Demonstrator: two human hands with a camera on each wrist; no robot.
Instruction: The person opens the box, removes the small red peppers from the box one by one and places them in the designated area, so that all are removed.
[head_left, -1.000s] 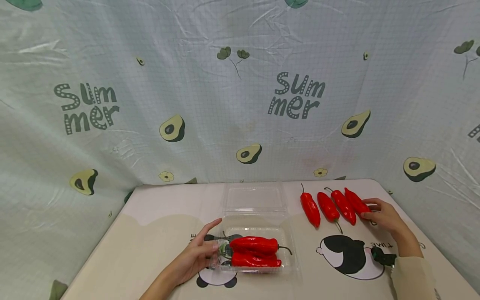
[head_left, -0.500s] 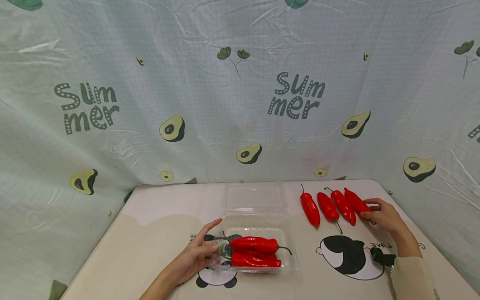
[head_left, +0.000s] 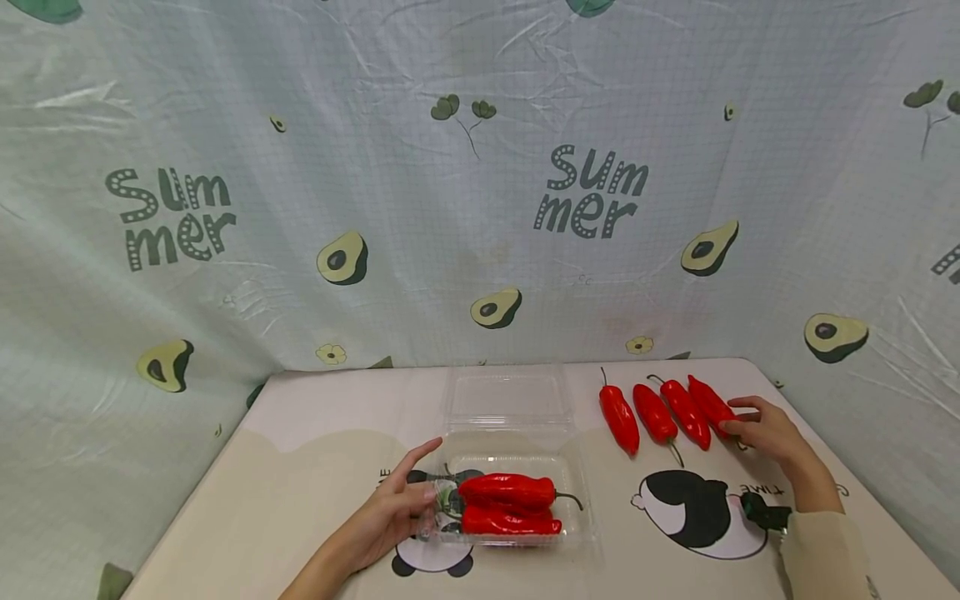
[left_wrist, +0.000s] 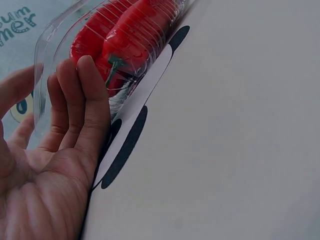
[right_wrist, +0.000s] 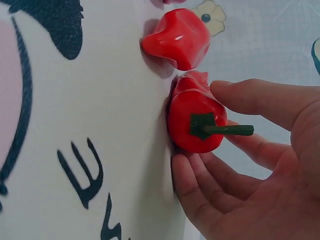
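Observation:
Low in the middle of the head view stands a clear plastic box. Two long red peppers lie in it, side by side. My left hand holds the box's left end, thumb over the rim and index finger stretched away. In the left wrist view, bent fingers lie against the end wall. At the right, my right hand grips the stem end of the rightmost red pepper, thumb on one side and fingers on the other. Its green stem points toward the palm.
Several more red peppers lie in a row left of the gripped one. The box's clear lid lies folded back behind it. A printed cloth hangs along the table's back edge.
The view has shifted very slightly. Both hands, the box and the peppers have otherwise kept their places.

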